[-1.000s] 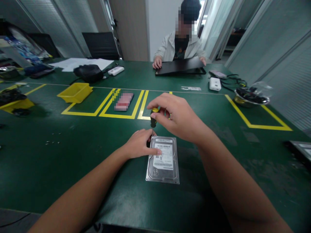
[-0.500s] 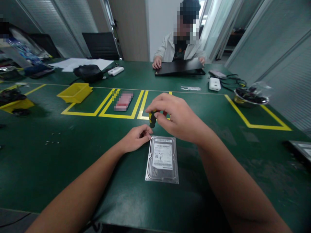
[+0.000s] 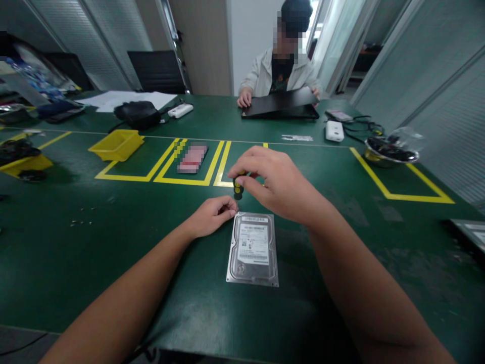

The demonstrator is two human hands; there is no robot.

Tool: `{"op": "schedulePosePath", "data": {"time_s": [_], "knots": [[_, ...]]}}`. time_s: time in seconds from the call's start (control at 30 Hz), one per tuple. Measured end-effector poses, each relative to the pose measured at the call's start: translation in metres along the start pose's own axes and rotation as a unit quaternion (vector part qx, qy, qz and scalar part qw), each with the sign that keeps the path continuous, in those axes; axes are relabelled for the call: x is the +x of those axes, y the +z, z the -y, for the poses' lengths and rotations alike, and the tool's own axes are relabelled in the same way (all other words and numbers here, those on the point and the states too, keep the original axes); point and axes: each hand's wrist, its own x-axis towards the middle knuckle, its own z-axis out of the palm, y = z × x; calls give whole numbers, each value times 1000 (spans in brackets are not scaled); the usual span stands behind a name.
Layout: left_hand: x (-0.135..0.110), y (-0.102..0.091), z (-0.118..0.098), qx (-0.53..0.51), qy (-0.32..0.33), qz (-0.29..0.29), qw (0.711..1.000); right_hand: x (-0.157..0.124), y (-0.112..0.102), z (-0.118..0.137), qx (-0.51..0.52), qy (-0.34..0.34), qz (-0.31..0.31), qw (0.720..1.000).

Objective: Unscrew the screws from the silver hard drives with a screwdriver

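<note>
A silver hard drive point(image 3: 253, 247) with a white label lies flat on the green table. In my right hand point(image 3: 278, 184) is a short black-and-yellow screwdriver point(image 3: 238, 190), held upright by its handle between thumb and fingers. Its tip points down at the drive's far left corner. My left hand point(image 3: 214, 216) rests on the table beside that corner, thumb and fingertips pinched close to the screwdriver's tip. Whatever sits between those fingertips is hidden or too small to make out.
Several tiny screws point(image 3: 81, 222) lie to the left. Farther back are a yellow bin point(image 3: 117, 145), a phone point(image 3: 193, 158) and a metal bowl point(image 3: 392, 153) of dark parts. Across the table a person handles a black laptop-like panel point(image 3: 280, 104). Another device point(image 3: 470, 235) sits at the right edge.
My right fingers have shifted slightly on the screwdriver handle, which shows turned a little. My left hand and the hard drive stay put. The person opposite has tilted the black panel slightly more.
</note>
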Motion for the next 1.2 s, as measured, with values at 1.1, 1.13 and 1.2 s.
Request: {"op": "schedulePosePath", "data": {"time_s": [1.1,1.13,1.2], "knots": [[0,0,0,-5,2,2,1000,0,-1,1,-4,-7,-13,1000],[0,0,0,-6,2,2,1000,0,-1,1,-2,-9,-14,1000],[0,0,0,-7,3,3,1000,0,-1,2,2,-12,-16,1000]]}}
